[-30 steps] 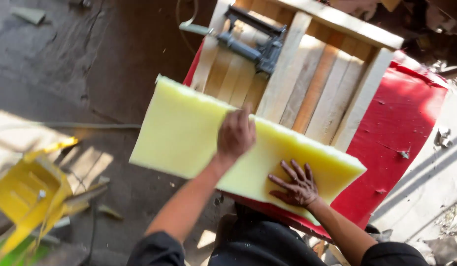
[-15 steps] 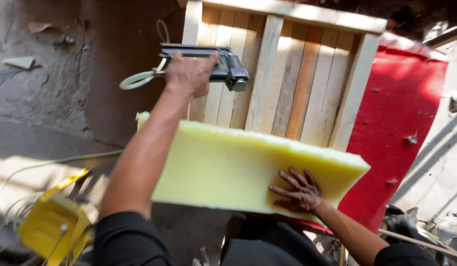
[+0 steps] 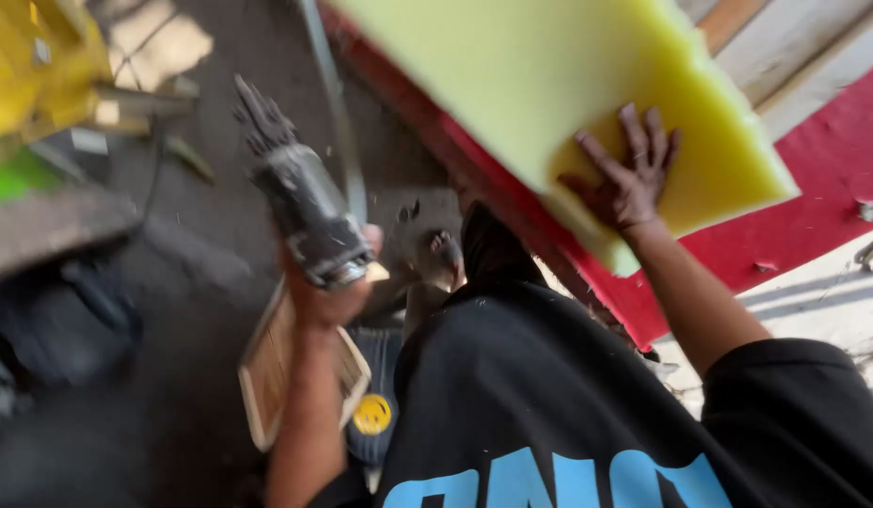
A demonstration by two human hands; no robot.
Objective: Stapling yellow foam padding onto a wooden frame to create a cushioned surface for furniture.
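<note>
My right hand (image 3: 629, 183) presses flat, open, on the foam (image 3: 549, 85) over the red panel (image 3: 813, 188). My left grip (image 3: 328, 292) holds the stapler (image 3: 300, 202), raised clear; no fastening visible yet.

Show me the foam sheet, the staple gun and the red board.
foam sheet (image 3: 512, 66), head view, bare top face.
staple gun (image 3: 300, 202), head view, grey body above the left hand.
red board (image 3: 813, 198), head view, face right of the foam.

The floor (image 3: 201, 245) is dark, dusty concrete, with a sunlit patch (image 3: 159, 42) near the top left. A yellow machine (image 3: 32, 66) stands at the left edge, a green patch (image 3: 13, 174) below it. At the right, pale sunlit ground (image 3: 813, 301) borders a red panel (image 3: 813, 188) and wooden slats (image 3: 785, 38).
</note>
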